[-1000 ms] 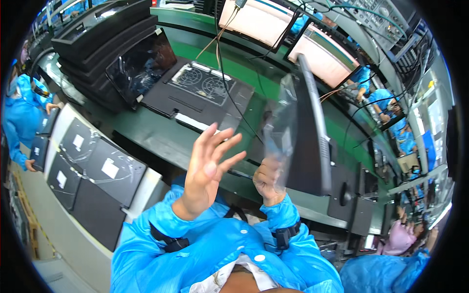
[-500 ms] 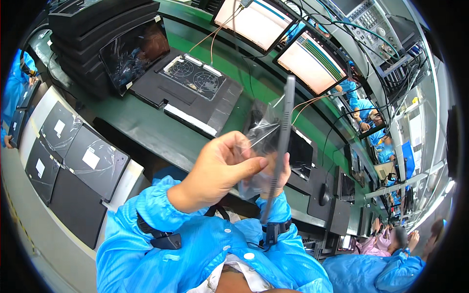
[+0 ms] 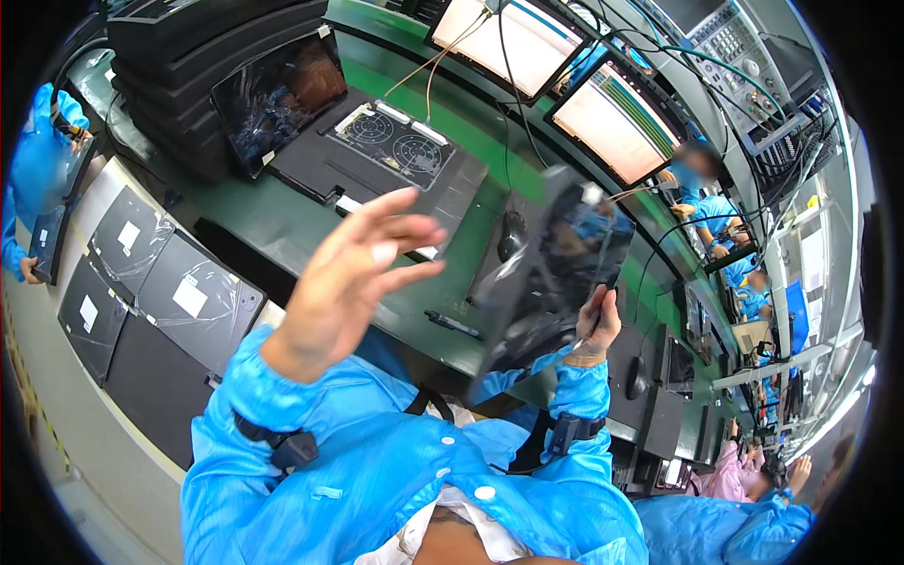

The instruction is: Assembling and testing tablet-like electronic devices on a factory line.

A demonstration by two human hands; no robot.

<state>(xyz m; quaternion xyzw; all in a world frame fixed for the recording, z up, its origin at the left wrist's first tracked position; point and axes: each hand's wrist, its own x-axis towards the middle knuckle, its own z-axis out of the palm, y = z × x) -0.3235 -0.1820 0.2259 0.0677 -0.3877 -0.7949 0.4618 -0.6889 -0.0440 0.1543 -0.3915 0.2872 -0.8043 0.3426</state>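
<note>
My right hand [image 3: 597,328] grips a dark tablet [image 3: 565,268] by its right edge, thumb on the front. The tablet stands tilted over the bench's near edge, its glossy face turned partly toward me. Reflections and motion blur hide its details, and clear film seems to cling to its left side. My left hand [image 3: 341,287] hangs in the air to the left, fingers spread, holding nothing. Beyond that hand lies a black fixture board [image 3: 414,193] with a panel of two printed circle patterns [image 3: 395,146].
Film-covered tablets [image 3: 188,299] lie on a pale side table at left. Black trays [image 3: 165,89] are stacked behind a propped tablet [image 3: 280,99]. A marker pen [image 3: 454,325] and a mouse [image 3: 511,235] rest on the green bench. Monitors [image 3: 617,118] and cables stand behind; co-workers are on both sides.
The left hand has let go near the tablet and moved left, its fingers opening. The tablet has turned from edge-on to show its glossy face, and the right hand has shifted right.
</note>
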